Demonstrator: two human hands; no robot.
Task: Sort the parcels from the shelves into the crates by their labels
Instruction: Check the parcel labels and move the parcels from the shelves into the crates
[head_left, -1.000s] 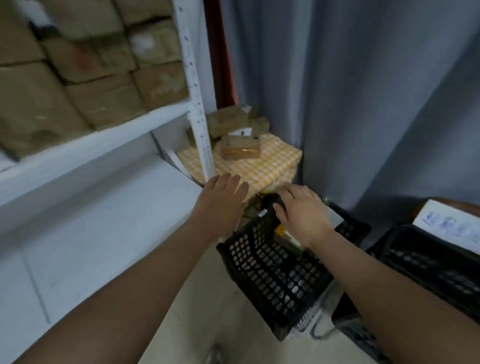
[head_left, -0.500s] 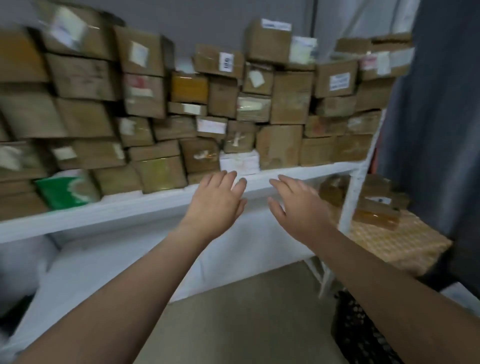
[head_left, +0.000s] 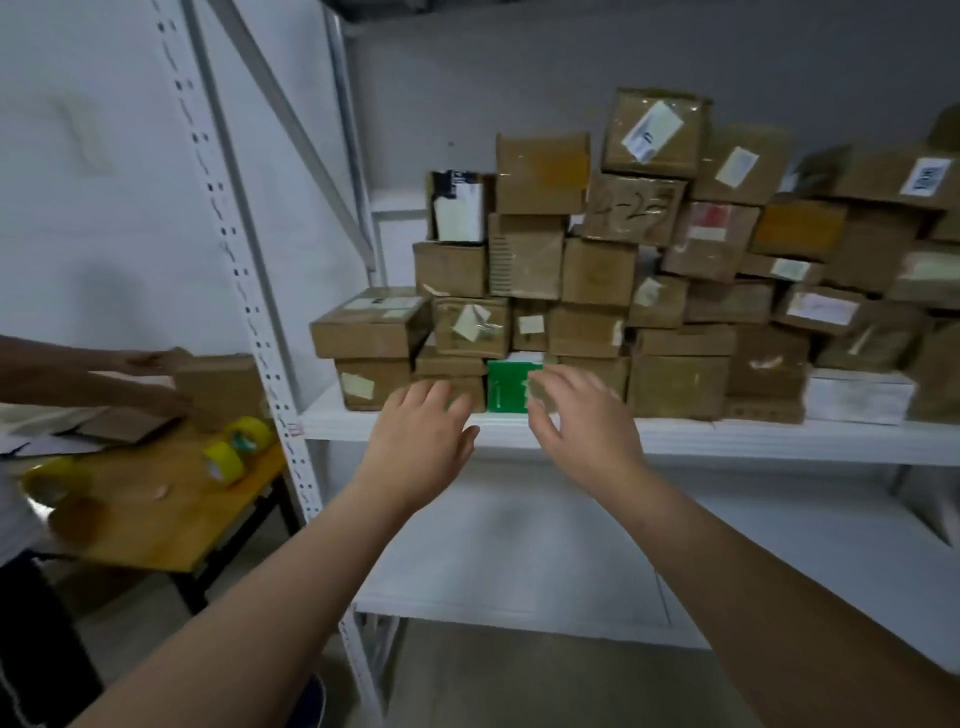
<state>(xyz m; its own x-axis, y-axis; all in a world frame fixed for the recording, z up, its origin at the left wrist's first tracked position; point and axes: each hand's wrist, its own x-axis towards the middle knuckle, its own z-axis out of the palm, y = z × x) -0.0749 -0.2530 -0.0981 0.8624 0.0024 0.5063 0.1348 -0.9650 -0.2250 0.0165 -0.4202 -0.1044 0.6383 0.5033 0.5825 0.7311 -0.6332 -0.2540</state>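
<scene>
Several brown cardboard parcels (head_left: 597, 270) with white labels are stacked on a white shelf (head_left: 727, 439). A green parcel (head_left: 506, 387) stands in the bottom row at the shelf's front edge. My left hand (head_left: 421, 431) is open with fingers spread, just left of and below the green parcel, holding nothing. My right hand (head_left: 582, 421) is open too, its fingertips in front of the green parcel's right side; whether they touch it I cannot tell. No crate is in view.
A perforated white shelf post (head_left: 249, 306) stands on the left. Beyond it another person's hands hold a cardboard box (head_left: 218, 387) over a wooden table (head_left: 156, 514) with yellow tape rolls (head_left: 236, 447). A lower white shelf board (head_left: 519, 561) lies under my arms.
My view has swung left from the black crate up along the shelf to its left end. Both hands stayed open and now reach toward the green parcel.
</scene>
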